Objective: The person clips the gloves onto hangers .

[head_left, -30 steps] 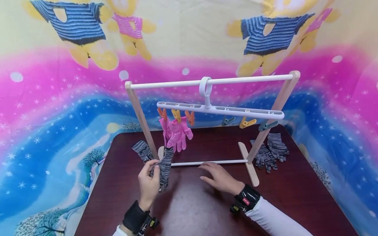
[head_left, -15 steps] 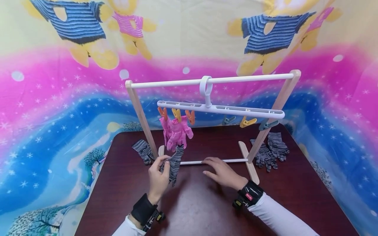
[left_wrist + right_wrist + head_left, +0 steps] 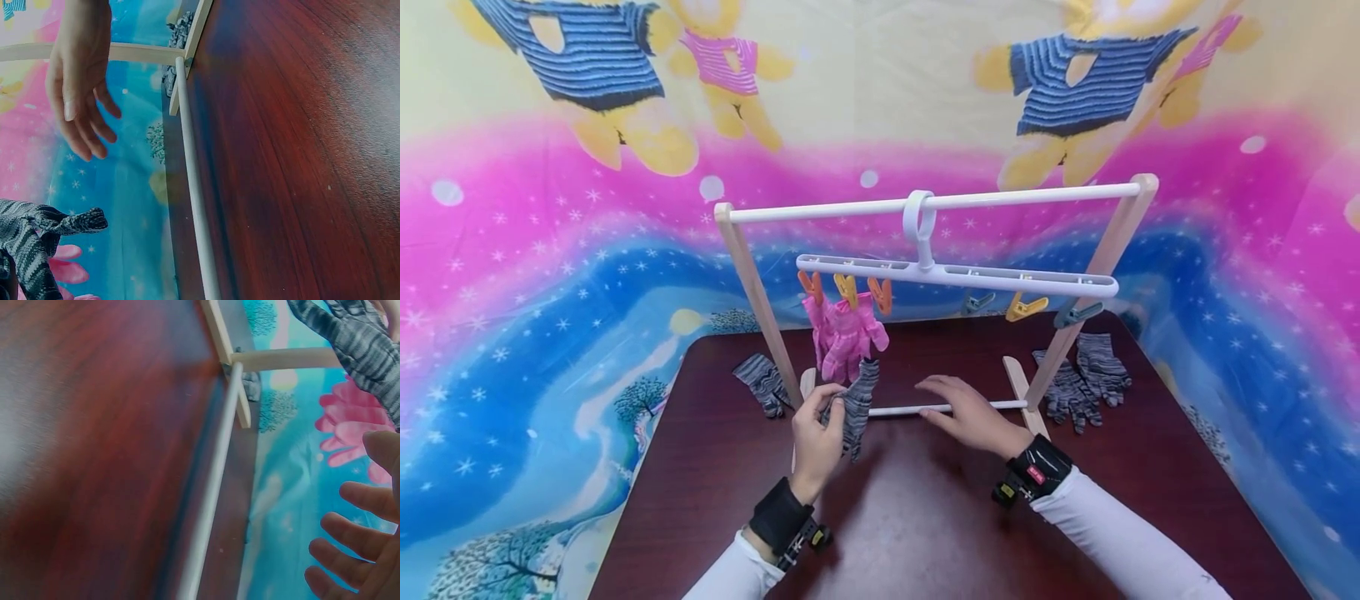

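My left hand (image 3: pixel 818 437) pinches a black-and-grey striped knit glove (image 3: pixel 858 408) between thumb and fingers, its fingers dangling downward. The striped glove (image 3: pixel 31 240) also shows at the lower left of the left wrist view. Right behind it, a pair of pink gloves (image 3: pixel 848 337) hangs from orange and yellow clothespins (image 3: pixel 846 290) on the left half of a white hanger (image 3: pixel 925 271). My right hand (image 3: pixel 973 418) is held out to the right of the glove, fingers extended and apart, holding nothing. In the right wrist view its spread fingers (image 3: pixel 350 540) face the pink gloves.
The hanger hooks over the top bar (image 3: pixel 1030 198) of a wooden rack. Teal and yellow clothespins (image 3: pixel 1024 308) hang on the hanger's right half. A striped glove (image 3: pixel 763 382) lies behind the rack's left post, and two more striped gloves (image 3: pixel 1078 387) lie by the right post. A low crossbar (image 3: pixel 910 410) spans the rack.
My left hand has moved right and slightly up with the striped glove, which now overlaps the bottom of the pink gloves. My right hand has lifted slightly and shifted a little right.
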`<state>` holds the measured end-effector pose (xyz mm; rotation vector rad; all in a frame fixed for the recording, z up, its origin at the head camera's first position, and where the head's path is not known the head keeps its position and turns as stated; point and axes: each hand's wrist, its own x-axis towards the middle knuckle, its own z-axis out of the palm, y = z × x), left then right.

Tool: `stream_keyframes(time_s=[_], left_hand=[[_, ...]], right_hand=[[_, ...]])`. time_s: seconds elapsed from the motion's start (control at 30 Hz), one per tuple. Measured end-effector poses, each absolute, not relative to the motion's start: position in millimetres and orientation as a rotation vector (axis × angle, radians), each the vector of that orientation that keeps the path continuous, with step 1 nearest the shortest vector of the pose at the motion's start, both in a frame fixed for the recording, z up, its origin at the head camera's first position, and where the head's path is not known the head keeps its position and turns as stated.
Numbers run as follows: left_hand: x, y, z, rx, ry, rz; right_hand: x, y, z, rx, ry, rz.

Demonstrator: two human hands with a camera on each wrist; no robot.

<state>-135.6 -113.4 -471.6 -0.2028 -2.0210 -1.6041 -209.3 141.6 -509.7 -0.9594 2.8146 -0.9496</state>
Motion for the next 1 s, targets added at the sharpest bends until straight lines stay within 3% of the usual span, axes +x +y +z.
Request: stream_keyframes(time_s=[0.43, 1.0], left_hand=[[-148, -103, -472, -0.210, -2.001, -1.607], [-160, -92, -466, -0.188, -1.948, -1.702]], right_hand=[[-232, 138, -472, -0.910, 2.802, -1.164], [-255, 93, -420, -0.902, 2.585, -1.605]])
